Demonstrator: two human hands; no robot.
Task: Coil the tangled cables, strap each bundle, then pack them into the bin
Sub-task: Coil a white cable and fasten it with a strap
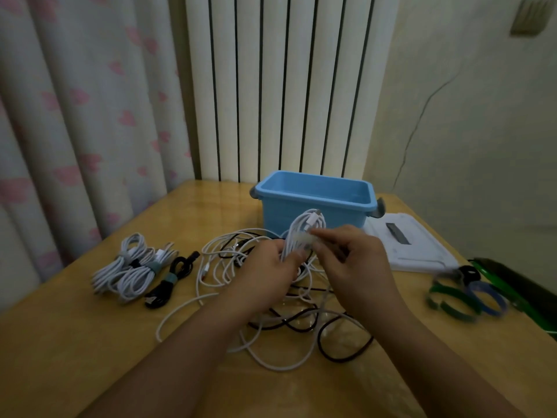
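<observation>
both hands [268, 267] [355, 260] gripping a white cable coil [304, 227] before the blue bin [315, 203]

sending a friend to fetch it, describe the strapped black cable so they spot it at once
On the yellow wooden table, look left of the blue plastic bin. Three strapped bundles lie there; the black cable bundle is nearest the loose tangle, the only dark one beside two white cable bundles.

- left hand [271, 263] grips a coiled white cable [304, 230] above the tangled cables [271, 321]; right hand [352, 260] pinches a pale strap [306, 240] at it
- blue bin [313, 206] behind; strapped bundles [135, 270] left
</observation>
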